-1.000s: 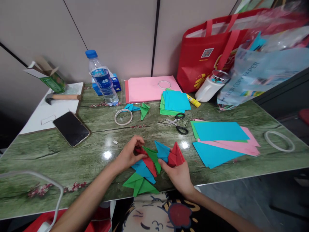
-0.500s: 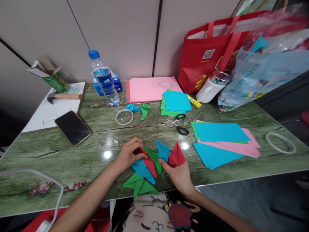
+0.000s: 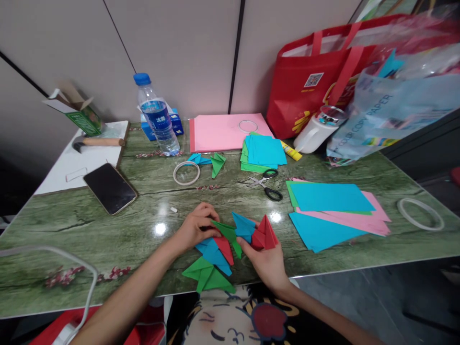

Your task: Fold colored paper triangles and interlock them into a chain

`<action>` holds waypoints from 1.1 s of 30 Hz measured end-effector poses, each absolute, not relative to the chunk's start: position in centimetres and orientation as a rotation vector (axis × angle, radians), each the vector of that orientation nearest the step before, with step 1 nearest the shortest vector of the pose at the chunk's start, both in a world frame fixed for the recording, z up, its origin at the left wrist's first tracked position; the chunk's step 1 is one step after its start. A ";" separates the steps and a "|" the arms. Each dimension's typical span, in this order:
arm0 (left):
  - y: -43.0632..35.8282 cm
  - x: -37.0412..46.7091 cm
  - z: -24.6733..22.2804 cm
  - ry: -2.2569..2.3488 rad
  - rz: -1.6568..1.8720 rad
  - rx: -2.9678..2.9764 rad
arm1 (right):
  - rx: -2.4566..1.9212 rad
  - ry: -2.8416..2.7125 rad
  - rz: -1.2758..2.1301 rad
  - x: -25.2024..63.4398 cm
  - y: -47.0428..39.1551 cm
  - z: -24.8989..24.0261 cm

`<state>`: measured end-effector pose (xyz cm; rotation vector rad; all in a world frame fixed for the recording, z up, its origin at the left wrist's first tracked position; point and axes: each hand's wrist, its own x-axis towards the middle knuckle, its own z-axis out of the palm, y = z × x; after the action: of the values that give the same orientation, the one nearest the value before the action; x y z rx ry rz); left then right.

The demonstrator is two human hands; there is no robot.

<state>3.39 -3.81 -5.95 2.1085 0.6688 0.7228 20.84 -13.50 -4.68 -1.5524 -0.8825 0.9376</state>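
Note:
A chain of folded paper pieces curves between my hands at the table's front edge, green, blue and red in turn. My left hand (image 3: 201,224) is closed on it near a red folded piece (image 3: 224,249) and a green folded piece (image 3: 230,235). My right hand (image 3: 268,266) grips the other end, with its thumb by a blue folded piece (image 3: 244,227) and a red folded piece (image 3: 265,235) above the palm. Below my left hand hang another blue piece (image 3: 213,255) and a green piece (image 3: 208,277). My fingers partly hide the joints.
Scissors (image 3: 266,184), a tape roll (image 3: 186,173), cut paper strips (image 3: 330,196) and stacked squares (image 3: 266,151) lie beyond my hands. A bottle (image 3: 158,117), phone (image 3: 110,188) and hammer (image 3: 98,142) are at left. Bags (image 3: 316,81) and a white mug (image 3: 316,132) stand back right.
The hands and the paper chain stay almost in place, with only slight shifts of the pieces. The whole view has moved a little.

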 end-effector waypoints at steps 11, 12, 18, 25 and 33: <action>-3.8 3.5 -6.4 0.770 0.523 2.297 | -1.578 -0.917 0.921 21.0 -13.8 -5.1; -3.8 3.5 -6.4 0.778 0.528 2.294 | -1.590 -0.933 0.915 21.1 -13.8 -5.1; -3.7 3.4 -6.0 0.740 0.551 2.241 | -1.654 -1.061 0.876 21.6 -14.1 -4.8; -3.5 3.5 -5.7 0.714 0.492 2.282 | -1.608 -1.053 0.955 22.2 -14.3 -5.9; -3.3 4.2 -5.4 0.916 0.519 2.161 | -1.522 -1.028 1.171 23.2 -14.2 -5.7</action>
<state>4.23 -3.26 -5.36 2.1612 0.9163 0.5190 23.23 -14.16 -5.67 -1.5224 -1.0280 1.1708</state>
